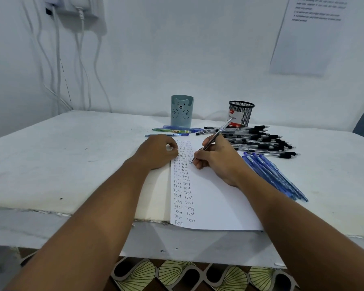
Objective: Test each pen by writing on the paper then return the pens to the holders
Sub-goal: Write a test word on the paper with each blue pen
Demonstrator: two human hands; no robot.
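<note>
A white sheet of paper (pixel 210 198) lies on the table, its left side filled with columns of the word "Test". My right hand (pixel 219 160) grips a clear pen (pixel 213 139) with its tip touching the paper beside the second column. My left hand (pixel 158 152) rests curled on the paper's upper left edge, holding nothing. Behind the paper stand a pale teal bear holder (pixel 181 111) and a black mesh holder (pixel 241 113). A heap of black-capped pens (pixel 261 140) and a bundle of blue pens (pixel 275 175) lie to the right.
A few blue and green pens (pixel 172 131) lie in front of the bear holder. The white table (pixel 72 156) ends at a near edge below the paper. White cables (pixel 57 59) hang on the wall at left; a printed sheet (pixel 309 34) hangs at upper right.
</note>
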